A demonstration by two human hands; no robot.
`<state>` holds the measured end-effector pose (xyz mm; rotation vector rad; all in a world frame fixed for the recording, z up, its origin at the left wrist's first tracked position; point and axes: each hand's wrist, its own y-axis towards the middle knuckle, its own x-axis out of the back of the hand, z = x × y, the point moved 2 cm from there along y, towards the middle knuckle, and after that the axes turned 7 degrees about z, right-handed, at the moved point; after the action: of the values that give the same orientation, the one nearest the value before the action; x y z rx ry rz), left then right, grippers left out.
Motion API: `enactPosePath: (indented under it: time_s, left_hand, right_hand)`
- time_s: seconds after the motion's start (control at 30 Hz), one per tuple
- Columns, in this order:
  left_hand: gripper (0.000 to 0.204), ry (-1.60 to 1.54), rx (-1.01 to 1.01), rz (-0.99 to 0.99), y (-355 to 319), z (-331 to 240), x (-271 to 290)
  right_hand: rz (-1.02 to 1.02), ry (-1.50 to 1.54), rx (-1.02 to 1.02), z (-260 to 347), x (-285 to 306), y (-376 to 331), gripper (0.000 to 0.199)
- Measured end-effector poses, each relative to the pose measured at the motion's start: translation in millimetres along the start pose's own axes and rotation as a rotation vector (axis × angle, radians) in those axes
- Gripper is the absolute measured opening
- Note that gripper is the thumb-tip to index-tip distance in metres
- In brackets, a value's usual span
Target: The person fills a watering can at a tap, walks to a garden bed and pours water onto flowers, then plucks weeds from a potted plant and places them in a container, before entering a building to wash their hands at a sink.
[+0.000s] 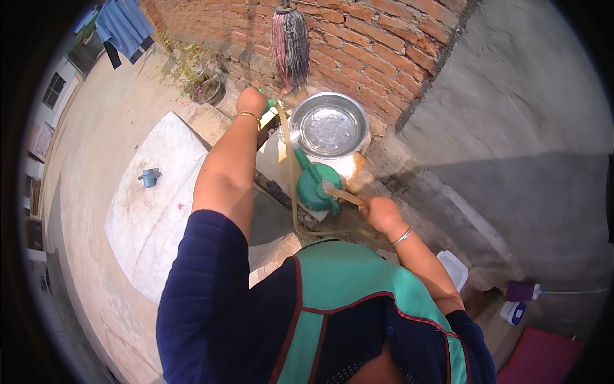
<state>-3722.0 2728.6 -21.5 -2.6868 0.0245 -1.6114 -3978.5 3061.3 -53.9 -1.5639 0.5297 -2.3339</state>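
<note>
Nearest us, our right hand (382, 214) is clamped on the wooden handle (344, 194) of the green hand pump (318, 185). Farther off, our left hand (251, 101) is closed around the end of a tan hose (293, 185) near the brick wall (384, 45). Just beyond the pump sits a steel basin (329, 125) that already holds water but, we judge, is not yet full. A mop (291, 45) hangs above it.
</note>
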Motion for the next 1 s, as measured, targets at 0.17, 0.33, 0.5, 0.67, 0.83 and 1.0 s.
enactPosePath:
  time_s: [0.17, 0.33, 0.5, 0.67, 0.83, 1.0]
  left_hand:
    - [0.022, 0.089, 0.062, 0.043, 5, -14, 0]
    - [0.024, 0.113, 0.071, 0.064, 11, -13, 0]
    - [0.023, 0.294, 0.009, 0.1, 33, -3, 0]
    - [0.023, 0.3, 0.054, 0.219, 39, -4, 0]
    - [0.024, 0.418, 0.009, 0.093, 6, -4, 6]
    - [0.021, 0.209, -0.024, 0.004, -8, -4, -24]
  right_hand:
    - [-0.033, 0.041, 0.05, 11, -5, 12, 0.035]
    - [-0.045, 0.035, 0.062, 13, -4, 14, 0.036]
    - [-0.062, 0.043, 0.073, 12, -5, 15, 0.035]
    - [-0.039, 0.067, 0.054, 17, -1, 15, 0.032]
    - [-0.061, 0.022, 0.11, 27, 5, 31, 0.033]
    - [0.005, -0.033, 0.136, 34, 12, 44, 0.035]
